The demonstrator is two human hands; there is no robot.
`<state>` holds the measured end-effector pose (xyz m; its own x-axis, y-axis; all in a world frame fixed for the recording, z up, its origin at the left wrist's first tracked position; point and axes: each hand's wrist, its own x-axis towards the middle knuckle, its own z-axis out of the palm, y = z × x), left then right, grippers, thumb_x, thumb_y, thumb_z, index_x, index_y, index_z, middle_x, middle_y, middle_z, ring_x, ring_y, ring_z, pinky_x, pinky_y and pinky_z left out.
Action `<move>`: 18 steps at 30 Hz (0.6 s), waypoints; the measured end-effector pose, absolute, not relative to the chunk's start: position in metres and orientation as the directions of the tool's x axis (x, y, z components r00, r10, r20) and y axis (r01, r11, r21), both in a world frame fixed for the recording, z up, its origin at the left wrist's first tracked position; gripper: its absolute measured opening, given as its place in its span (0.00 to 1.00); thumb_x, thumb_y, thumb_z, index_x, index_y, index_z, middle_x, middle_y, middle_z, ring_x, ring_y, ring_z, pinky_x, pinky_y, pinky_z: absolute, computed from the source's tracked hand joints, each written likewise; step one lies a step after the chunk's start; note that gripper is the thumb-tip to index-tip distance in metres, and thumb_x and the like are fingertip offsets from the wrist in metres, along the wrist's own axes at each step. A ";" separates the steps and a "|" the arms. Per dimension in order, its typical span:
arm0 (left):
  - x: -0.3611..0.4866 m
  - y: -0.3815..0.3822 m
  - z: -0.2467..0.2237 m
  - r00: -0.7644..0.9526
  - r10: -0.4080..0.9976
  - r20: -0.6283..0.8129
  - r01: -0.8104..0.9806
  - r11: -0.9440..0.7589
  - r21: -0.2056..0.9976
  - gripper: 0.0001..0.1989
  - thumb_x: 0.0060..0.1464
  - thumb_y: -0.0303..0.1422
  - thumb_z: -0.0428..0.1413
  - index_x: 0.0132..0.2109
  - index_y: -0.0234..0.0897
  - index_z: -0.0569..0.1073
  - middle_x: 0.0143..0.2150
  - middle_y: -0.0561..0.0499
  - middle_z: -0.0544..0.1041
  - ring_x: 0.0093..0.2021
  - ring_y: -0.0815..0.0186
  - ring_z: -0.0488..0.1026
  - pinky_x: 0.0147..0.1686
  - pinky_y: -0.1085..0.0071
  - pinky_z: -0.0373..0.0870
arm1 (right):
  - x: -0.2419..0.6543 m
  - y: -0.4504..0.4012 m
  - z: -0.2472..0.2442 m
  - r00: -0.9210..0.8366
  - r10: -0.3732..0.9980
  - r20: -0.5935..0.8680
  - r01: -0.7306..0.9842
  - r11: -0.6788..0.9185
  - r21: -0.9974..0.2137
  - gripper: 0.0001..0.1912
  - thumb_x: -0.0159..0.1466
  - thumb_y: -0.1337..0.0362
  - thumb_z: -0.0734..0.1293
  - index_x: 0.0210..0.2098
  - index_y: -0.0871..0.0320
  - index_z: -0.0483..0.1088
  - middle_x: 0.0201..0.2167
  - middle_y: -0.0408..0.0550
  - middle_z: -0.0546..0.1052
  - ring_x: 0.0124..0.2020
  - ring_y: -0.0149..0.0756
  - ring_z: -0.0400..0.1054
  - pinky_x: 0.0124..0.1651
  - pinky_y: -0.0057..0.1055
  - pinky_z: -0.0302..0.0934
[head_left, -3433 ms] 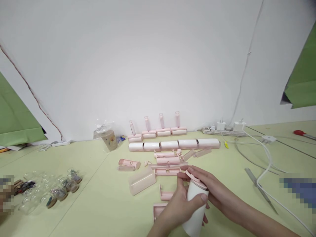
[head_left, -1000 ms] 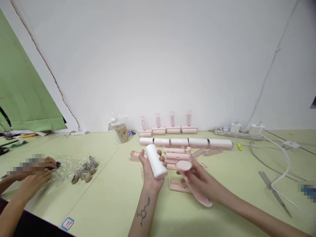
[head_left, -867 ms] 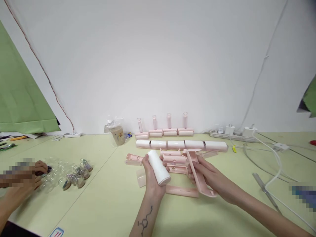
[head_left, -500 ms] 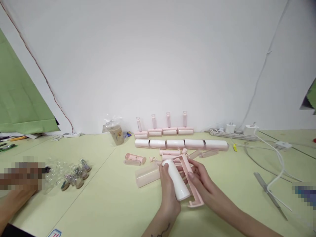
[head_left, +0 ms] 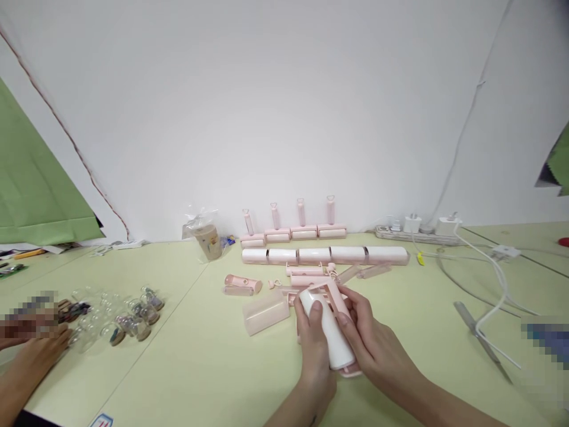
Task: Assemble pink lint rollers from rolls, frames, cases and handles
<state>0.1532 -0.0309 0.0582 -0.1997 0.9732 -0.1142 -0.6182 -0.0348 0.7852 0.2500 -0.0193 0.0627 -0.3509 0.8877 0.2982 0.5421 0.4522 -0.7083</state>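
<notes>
Slanting in left hand point(head_left: 315, 344), white roll point(head_left: 334, 339)

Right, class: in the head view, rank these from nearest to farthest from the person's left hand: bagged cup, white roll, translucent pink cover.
1. White roll: gripped in the left hand.
2. Translucent pink cover: lying just left of the hand.
3. Bagged cup: farther left, back by the wall.

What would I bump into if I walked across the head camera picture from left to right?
A co-worker's nearer hand, clear domes, bagged cup, see-through cover, person's left hand, held white roll, person's right hand, flat grey tool, red thing.
</notes>
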 end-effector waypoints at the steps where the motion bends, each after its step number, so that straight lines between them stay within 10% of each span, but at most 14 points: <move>1: 0.153 -0.031 0.058 -0.159 0.984 -0.075 -0.610 -0.038 0.791 0.23 0.51 0.44 0.53 0.51 0.45 0.55 0.42 0.49 0.72 0.42 0.62 0.72 0.39 0.70 0.67 | 0.251 -0.019 0.063 -0.364 0.873 0.324 0.552 0.483 -0.680 0.19 0.66 0.56 0.46 0.55 0.53 0.43 0.39 0.50 0.70 0.30 0.38 0.70 0.30 0.34 0.64; 9: 0.135 -0.038 0.064 -0.001 1.000 0.015 -0.403 -0.014 0.915 0.35 0.42 0.36 0.62 0.53 0.40 0.51 0.42 0.46 0.71 0.39 0.61 0.71 0.36 0.69 0.66 | 0.286 -0.014 0.115 -0.601 0.761 0.244 0.551 0.616 -0.563 0.13 0.65 0.55 0.51 0.47 0.51 0.55 0.41 0.47 0.68 0.38 0.37 0.66 0.37 0.32 0.62; 18: 0.114 -0.067 0.068 0.156 0.984 -0.088 0.482 0.002 0.876 0.30 0.26 0.36 0.66 0.40 0.42 0.65 0.35 0.54 0.74 0.36 0.58 0.70 0.27 0.73 0.60 | 0.279 -0.022 0.115 -0.823 0.568 0.005 0.561 0.815 -0.145 0.05 0.52 0.63 0.62 0.27 0.59 0.67 0.26 0.49 0.72 0.27 0.42 0.66 0.26 0.32 0.54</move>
<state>0.1140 -0.0667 0.0685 0.1560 0.9838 -0.0879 0.4820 0.0019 0.8762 0.2790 -0.0217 0.1147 -0.8231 0.5679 0.0047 0.5614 0.8148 -0.1450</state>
